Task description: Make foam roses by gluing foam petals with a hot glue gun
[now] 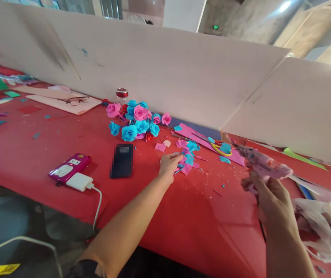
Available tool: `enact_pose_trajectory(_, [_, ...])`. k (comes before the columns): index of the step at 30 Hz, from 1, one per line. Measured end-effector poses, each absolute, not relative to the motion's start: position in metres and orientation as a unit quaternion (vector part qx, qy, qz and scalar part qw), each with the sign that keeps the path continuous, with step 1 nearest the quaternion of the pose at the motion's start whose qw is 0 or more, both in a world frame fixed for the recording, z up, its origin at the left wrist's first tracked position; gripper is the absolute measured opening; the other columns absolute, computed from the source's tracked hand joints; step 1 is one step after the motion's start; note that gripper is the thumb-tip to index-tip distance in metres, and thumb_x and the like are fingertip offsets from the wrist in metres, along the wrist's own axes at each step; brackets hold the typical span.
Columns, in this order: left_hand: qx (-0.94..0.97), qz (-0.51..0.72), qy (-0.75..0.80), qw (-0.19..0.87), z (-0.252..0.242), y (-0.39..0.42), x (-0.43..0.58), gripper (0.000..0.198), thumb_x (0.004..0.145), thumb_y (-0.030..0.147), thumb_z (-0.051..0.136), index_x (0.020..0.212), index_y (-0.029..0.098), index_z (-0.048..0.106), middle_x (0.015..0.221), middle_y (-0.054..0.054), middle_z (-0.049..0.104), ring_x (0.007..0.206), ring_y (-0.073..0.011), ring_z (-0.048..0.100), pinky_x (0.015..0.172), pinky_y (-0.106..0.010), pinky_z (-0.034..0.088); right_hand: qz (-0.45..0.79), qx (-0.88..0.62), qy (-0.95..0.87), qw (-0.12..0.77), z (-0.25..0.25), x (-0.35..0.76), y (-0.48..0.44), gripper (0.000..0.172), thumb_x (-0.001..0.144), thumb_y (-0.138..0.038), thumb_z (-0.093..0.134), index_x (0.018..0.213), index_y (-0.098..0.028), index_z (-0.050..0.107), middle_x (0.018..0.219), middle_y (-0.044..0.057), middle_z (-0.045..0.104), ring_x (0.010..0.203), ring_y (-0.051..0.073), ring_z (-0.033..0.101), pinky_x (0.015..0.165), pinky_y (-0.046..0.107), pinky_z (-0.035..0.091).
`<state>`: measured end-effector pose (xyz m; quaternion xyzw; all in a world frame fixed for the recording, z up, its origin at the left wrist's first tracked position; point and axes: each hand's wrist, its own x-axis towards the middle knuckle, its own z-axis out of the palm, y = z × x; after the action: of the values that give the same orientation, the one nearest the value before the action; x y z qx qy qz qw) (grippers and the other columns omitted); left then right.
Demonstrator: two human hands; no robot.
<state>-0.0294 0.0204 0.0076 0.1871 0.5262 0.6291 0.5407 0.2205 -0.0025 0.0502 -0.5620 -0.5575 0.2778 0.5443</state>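
Observation:
My left hand (169, 165) reaches to a small heap of pink and blue paper petals (187, 168), thumb and fingers pinched together at its left edge. What sits between the fingertips is too small to make out. My right hand (274, 197) is wrapped around the handle of a pink hot glue gun (259, 161), held above the table with its nozzle towards the back left. Behind my left hand stands a bunch of pink, blue and red paper roses (138, 124). Yellow-handled scissors (222, 150) lie on a pink paper strip (237, 157) beyond the petals.
On the red table (194, 220) are a black phone (122, 162) and a magenta box (70, 166) with a white charger (80, 181) and trailing cable. A red-lidded jar (122, 95), eyeglasses (77, 100) and a plastic bag (321, 227) lie around. A pale partition (165, 73) stands behind.

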Motion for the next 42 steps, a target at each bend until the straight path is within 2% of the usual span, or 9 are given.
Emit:
enact_pose_trajectory(2, [0.178, 0.627, 0.534, 0.539, 0.01, 0.02, -0.03, 0.013, 0.059, 0.024, 0.074, 0.07, 0.017, 0.074, 0.062, -0.002, 0.065, 0.05, -0.009, 0.053, 0.051, -0.023, 0.041, 0.358, -0.508, -0.551, 0.557, 0.058, 0.204, 0.004, 0.03, 0.074, -0.049, 0.069, 0.079, -0.021, 0.06, 0.064, 0.001, 0.06, 0.053, 0.014, 0.05, 0.052, 0.03, 0.039])
enact_pose_trajectory(6, [0.181, 0.625, 0.545, 0.529, 0.013, 0.019, -0.031, 0.01, 0.062, 0.023, 0.071, 0.069, 0.016, 0.074, 0.06, -0.003, 0.063, 0.052, -0.0103, 0.054, 0.054, -0.024, 0.043, 0.441, -0.434, -0.593, 0.516, 0.059, 0.183, 0.007, 0.028, 0.079, -0.048, 0.066, 0.084, -0.02, 0.063, 0.072, 0.003, 0.06, 0.049, 0.011, 0.043, 0.047, 0.029, 0.031])
enact_pose_trajectory(11, [0.193, 0.624, 0.537, 0.534, 0.012, 0.02, -0.03, 0.007, 0.063, 0.021, 0.07, 0.067, 0.016, 0.073, 0.058, -0.002, 0.062, 0.052, -0.009, 0.052, 0.054, -0.022, 0.042, 0.517, -0.4, -0.6, 0.462, 0.045, 0.176, -0.004, 0.033, 0.085, -0.054, 0.057, 0.091, -0.022, 0.062, 0.063, 0.001, 0.053, 0.048, 0.012, 0.039, 0.047, 0.03, 0.028])
enact_pose_trajectory(13, [0.186, 0.62, 0.546, 0.532, 0.012, 0.02, -0.031, 0.006, 0.062, 0.019, 0.071, 0.068, 0.016, 0.073, 0.058, -0.002, 0.062, 0.053, -0.0094, 0.053, 0.055, -0.022, 0.043, 0.536, -0.378, -0.595, 0.465, 0.039, 0.175, -0.007, 0.035, 0.087, -0.056, 0.053, 0.091, -0.022, 0.061, 0.064, 0.002, 0.054, 0.049, 0.012, 0.041, 0.048, 0.029, 0.03])
enact_pose_trajectory(22, [0.247, 0.614, 0.556, 0.502, 0.013, 0.018, -0.033, 0.011, 0.065, 0.018, 0.062, 0.069, 0.015, 0.072, 0.063, -0.003, 0.063, 0.054, -0.0091, 0.053, 0.053, -0.021, 0.044, 0.441, -0.401, -0.635, 0.492, 0.009, 0.183, 0.003, 0.045, 0.087, -0.061, 0.048, 0.094, -0.017, 0.057, 0.074, 0.003, 0.056, 0.048, 0.009, 0.044, 0.047, 0.025, 0.034])
enact_pose_trajectory(26, [0.273, 0.609, 0.574, 0.476, 0.014, 0.015, -0.032, 0.013, 0.064, 0.023, 0.063, 0.069, 0.015, 0.072, 0.062, -0.002, 0.062, 0.055, -0.0097, 0.052, 0.051, -0.02, 0.043, 0.428, -0.401, -0.655, 0.477, 0.007, 0.178, 0.0, 0.052, 0.082, -0.067, 0.051, 0.089, -0.015, 0.057, 0.065, 0.001, 0.051, 0.046, 0.009, 0.04, 0.042, 0.023, 0.034])
enact_pose_trajectory(36, [0.383, 0.591, 0.597, 0.384, 0.001, 0.018, -0.034, 0.023, 0.069, 0.034, 0.059, 0.071, 0.016, 0.072, 0.064, 0.0, 0.064, 0.065, -0.0152, 0.057, 0.054, -0.021, 0.04, 0.411, -0.456, -0.675, 0.41, -0.011, 0.18, 0.006, 0.044, 0.084, -0.058, 0.052, 0.082, -0.015, 0.056, 0.056, -0.004, 0.038, 0.047, 0.008, 0.031, 0.042, 0.021, 0.028])
enact_pose_trajectory(42, [0.453, 0.567, 0.607, 0.324, -0.008, 0.02, -0.035, 0.03, 0.075, 0.037, 0.055, 0.085, 0.016, 0.075, 0.071, -0.001, 0.069, 0.069, -0.0166, 0.06, 0.061, -0.023, 0.043, 0.416, -0.46, -0.671, 0.406, -0.009, 0.174, 0.007, 0.043, 0.082, -0.06, 0.052, 0.076, -0.017, 0.053, 0.056, -0.005, 0.035, 0.048, 0.008, 0.028, 0.042, 0.022, 0.028])
